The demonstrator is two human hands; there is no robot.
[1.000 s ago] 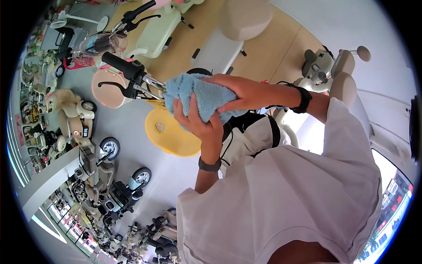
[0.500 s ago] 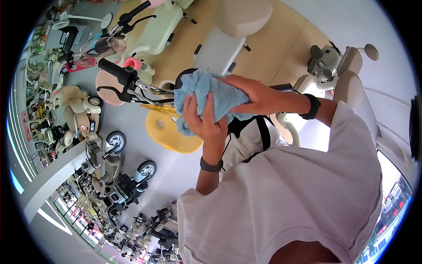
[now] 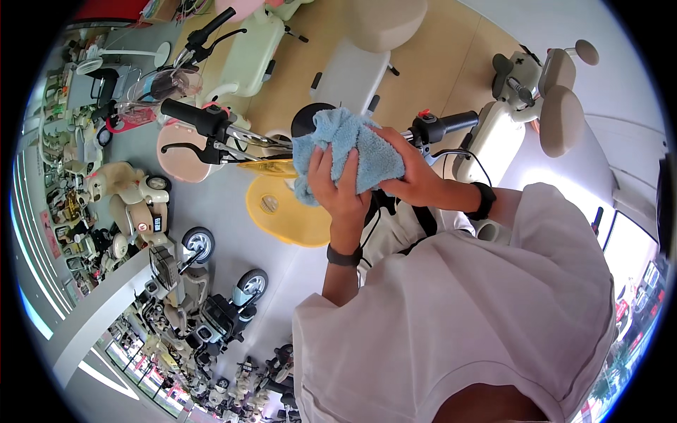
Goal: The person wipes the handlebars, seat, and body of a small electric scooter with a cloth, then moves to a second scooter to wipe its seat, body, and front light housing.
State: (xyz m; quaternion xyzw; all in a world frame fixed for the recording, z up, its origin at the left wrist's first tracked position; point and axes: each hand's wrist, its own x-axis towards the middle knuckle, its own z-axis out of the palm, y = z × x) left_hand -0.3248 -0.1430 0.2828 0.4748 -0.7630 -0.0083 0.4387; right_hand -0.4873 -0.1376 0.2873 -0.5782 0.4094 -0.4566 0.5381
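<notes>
A bunched light-blue cloth (image 3: 345,137) is gripped between my two hands, over the middle of a scooter's handlebar. My left hand (image 3: 340,189) presses its fingers into the near left side of the cloth. From the right, my right hand (image 3: 417,173) clasps the other side, its fingers partly hidden behind the folds. A black left handlebar grip (image 3: 187,116) with a brake lever (image 3: 187,152) sticks out to the left. The right grip (image 3: 458,121), beside a red switch, lies beyond my right hand. Below the bar shows a yellow body panel (image 3: 285,211).
Ahead stand other scooters, one with a pale green deck (image 3: 254,56) and one with a grey deck (image 3: 350,74). At right is a beige scooter with a tan seat (image 3: 562,121). Several more scooters, including one with a black wheel (image 3: 199,244), fill the left.
My right hand has drawn back toward me, and the right grip and its switch now show. The cloth has been gathered into a tighter bundle. The whole view has shifted slightly.
</notes>
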